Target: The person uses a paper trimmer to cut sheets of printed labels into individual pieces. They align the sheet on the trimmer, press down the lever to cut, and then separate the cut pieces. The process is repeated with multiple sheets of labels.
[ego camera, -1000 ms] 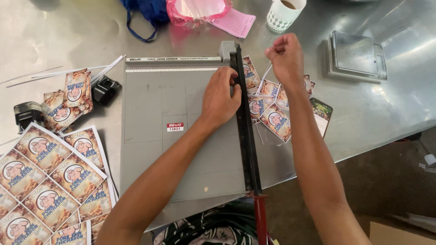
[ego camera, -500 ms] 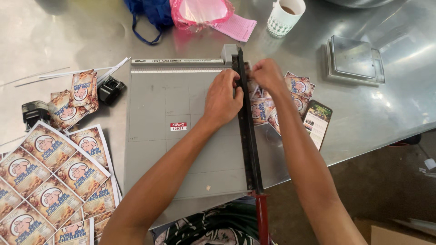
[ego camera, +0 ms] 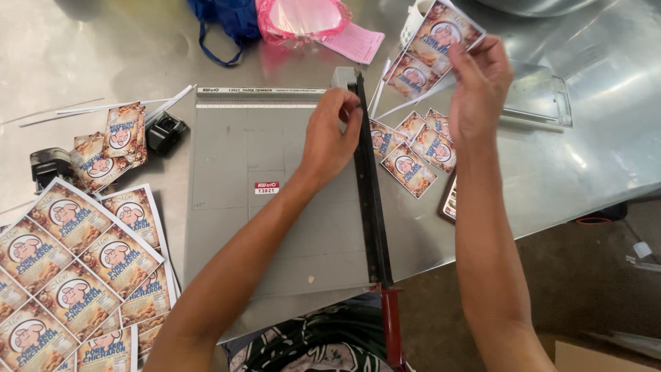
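Left hand: the left hand [ego camera: 332, 138] rests fingers-down on the grey paper trimmer [ego camera: 275, 200], at about 12 o'clock on the board, fingertips curled against the blade arm [ego camera: 368, 186]; it closes on nothing
Right hand: the right hand [ego camera: 478, 93] is lifted above the table at 1 o'clock from the trimmer, fingers pinched shut on a strip of printed labels [ego camera: 430, 45] that hangs tilted from its grip
Blade arm: lies down flat along the trimmer's right edge, its red handle [ego camera: 392, 324] at 6 o'clock
Cut labels: a loose pile of cut labels [ego camera: 413, 148] lies on the metal table [ego camera: 585, 158], just right of the blade at 3 o'clock from the left hand
Uncut sheets: printed sheets [ego camera: 76, 262] are stacked at 8 o'clock from the trimmer
Far edge: a pink bag [ego camera: 303, 17] and a blue bag [ego camera: 224, 17] sit at 12 o'clock
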